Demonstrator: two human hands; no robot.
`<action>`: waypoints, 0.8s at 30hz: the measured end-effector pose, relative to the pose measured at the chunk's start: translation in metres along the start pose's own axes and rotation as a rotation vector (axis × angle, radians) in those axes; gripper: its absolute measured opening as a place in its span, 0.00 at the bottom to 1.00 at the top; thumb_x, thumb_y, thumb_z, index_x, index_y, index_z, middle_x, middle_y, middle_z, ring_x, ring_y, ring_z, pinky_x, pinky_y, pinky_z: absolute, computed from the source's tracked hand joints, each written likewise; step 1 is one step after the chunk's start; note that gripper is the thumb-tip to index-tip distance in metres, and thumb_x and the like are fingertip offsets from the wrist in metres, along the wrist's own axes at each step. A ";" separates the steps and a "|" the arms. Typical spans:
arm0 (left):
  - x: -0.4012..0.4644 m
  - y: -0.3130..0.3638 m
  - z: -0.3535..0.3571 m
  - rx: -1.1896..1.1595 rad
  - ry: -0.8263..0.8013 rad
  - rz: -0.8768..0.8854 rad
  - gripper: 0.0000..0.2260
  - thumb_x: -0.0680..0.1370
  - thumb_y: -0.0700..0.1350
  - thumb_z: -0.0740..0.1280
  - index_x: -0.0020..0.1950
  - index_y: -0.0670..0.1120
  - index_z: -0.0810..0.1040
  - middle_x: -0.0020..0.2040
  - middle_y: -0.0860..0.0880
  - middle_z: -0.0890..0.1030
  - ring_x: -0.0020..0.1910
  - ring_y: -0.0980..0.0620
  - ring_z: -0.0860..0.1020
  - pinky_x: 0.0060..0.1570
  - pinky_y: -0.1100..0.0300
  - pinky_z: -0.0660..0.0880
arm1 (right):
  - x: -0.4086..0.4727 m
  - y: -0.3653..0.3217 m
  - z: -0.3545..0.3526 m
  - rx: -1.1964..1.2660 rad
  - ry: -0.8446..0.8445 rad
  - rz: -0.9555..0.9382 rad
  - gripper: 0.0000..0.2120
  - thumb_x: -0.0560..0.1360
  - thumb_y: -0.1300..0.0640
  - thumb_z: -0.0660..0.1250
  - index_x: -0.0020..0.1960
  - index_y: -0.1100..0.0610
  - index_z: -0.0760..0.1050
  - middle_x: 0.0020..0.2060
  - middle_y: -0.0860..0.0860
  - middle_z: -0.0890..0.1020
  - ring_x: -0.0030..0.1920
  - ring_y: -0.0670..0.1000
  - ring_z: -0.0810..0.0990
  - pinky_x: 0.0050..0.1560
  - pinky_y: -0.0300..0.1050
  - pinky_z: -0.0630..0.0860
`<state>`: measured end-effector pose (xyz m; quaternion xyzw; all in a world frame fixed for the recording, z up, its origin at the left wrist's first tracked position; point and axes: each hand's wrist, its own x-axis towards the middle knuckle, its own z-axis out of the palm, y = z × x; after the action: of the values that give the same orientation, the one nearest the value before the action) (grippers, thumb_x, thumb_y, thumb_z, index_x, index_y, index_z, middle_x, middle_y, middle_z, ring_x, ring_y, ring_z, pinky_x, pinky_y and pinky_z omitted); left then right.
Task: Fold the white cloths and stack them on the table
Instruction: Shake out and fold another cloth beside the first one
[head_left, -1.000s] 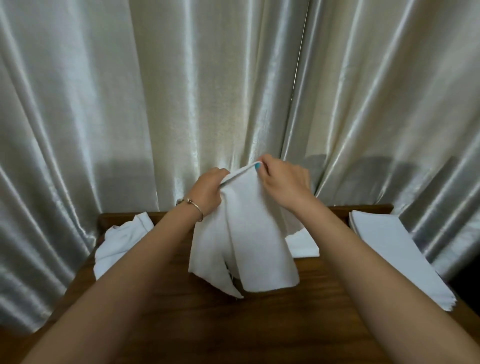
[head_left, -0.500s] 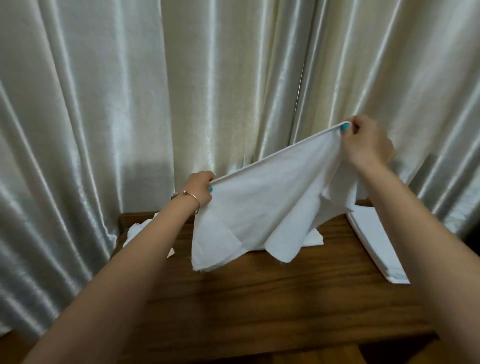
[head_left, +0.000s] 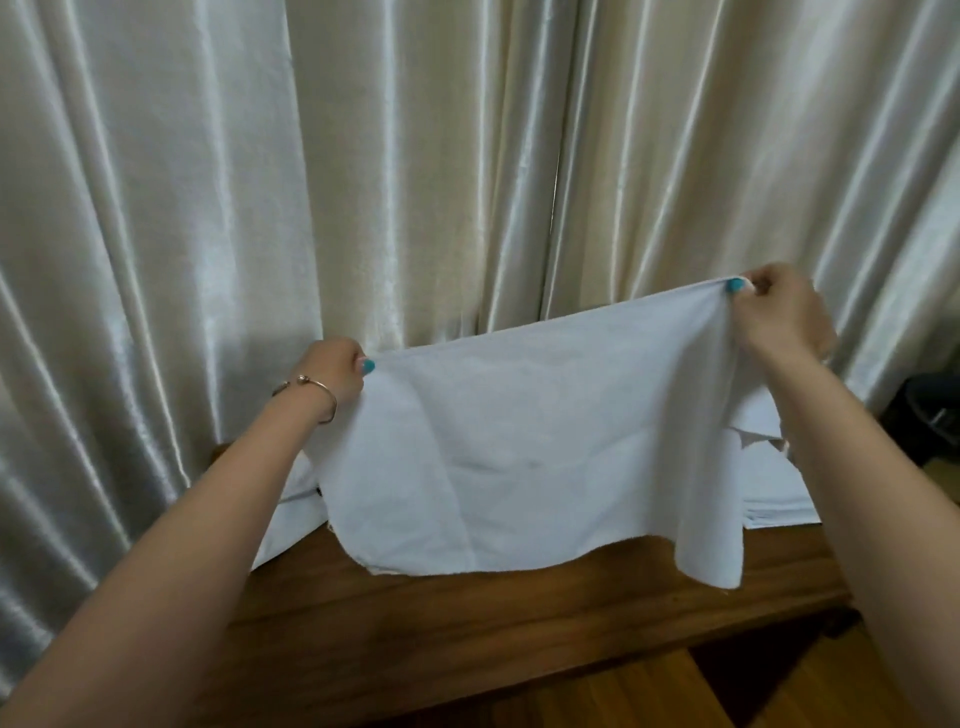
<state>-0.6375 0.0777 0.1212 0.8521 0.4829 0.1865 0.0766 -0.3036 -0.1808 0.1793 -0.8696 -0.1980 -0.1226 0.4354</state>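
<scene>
Cloth (head_left: 540, 452) hangs spread above the wooden bench (head_left: 467, 613), stretched between two hands. The left hand (head_left: 337, 374) pinches its left top corner in a tight grip; the right hand (head_left: 779, 317) pinches the right corner, held higher. A folded stack (head_left: 774, 493) lies at the far right, crumpled cloths (head_left: 291, 514) at the far left.

Folded stack (head_left: 769, 499) and crumpled cloths (head_left: 291, 514) largely behind held cloth (head_left: 519, 452)
</scene>
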 end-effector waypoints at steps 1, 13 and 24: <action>0.001 -0.001 -0.005 0.013 0.002 0.009 0.15 0.79 0.43 0.62 0.32 0.42 0.69 0.36 0.42 0.73 0.38 0.43 0.70 0.37 0.57 0.63 | -0.001 0.005 -0.001 -0.004 -0.018 0.003 0.13 0.78 0.49 0.60 0.59 0.50 0.77 0.59 0.55 0.80 0.61 0.61 0.76 0.59 0.53 0.71; -0.015 -0.010 -0.014 -0.019 -0.192 0.078 0.18 0.77 0.42 0.66 0.27 0.45 0.67 0.26 0.49 0.66 0.29 0.49 0.64 0.30 0.59 0.59 | -0.008 0.069 0.022 0.032 -0.184 0.084 0.07 0.73 0.44 0.66 0.44 0.47 0.78 0.48 0.50 0.82 0.48 0.61 0.81 0.52 0.56 0.78; 0.079 -0.012 0.097 0.027 -0.384 -0.170 0.10 0.76 0.46 0.67 0.37 0.43 0.80 0.33 0.49 0.77 0.35 0.50 0.74 0.38 0.63 0.66 | 0.078 0.115 0.173 -0.179 -0.434 0.089 0.12 0.75 0.44 0.65 0.54 0.48 0.79 0.56 0.52 0.81 0.57 0.59 0.77 0.55 0.52 0.71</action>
<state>-0.5722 0.1561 0.0478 0.8292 0.5319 0.0069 0.1714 -0.1753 -0.0854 0.0263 -0.9186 -0.2367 0.0693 0.3087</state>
